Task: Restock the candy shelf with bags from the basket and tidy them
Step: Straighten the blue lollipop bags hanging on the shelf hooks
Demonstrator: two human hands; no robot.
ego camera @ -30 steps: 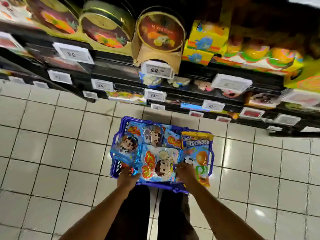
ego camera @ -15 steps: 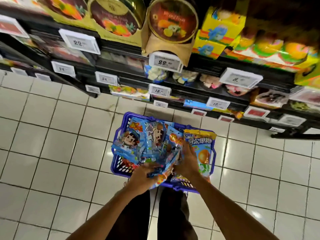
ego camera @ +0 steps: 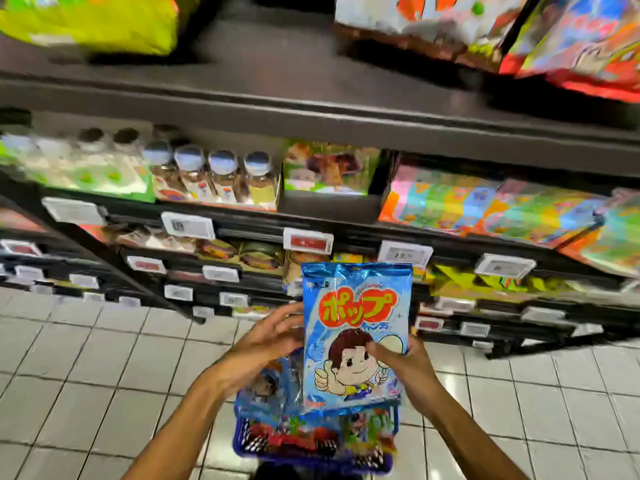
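Right hand (ego camera: 403, 363) pinches blue candy bag (ego camera: 356, 327) upright above basket (ego camera: 311, 457); left hand (ego camera: 273, 339) spread at its edge. Looks like lift-out step. Next: find matching row on shelf (ego camera: 346, 133), face forward.

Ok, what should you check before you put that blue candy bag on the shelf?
1. Grip: ok. The right hand grips the blue candy bag at its lower right.
2. Second hand: cannot tell. The left hand is open at the bag's left edge; contact is unclear.
3. Bag upright, picture facing the person: ok.
4. Bag out of the blue basket: ok, held above it.
5. Matching spot on the shelves: cannot tell, too blurred.
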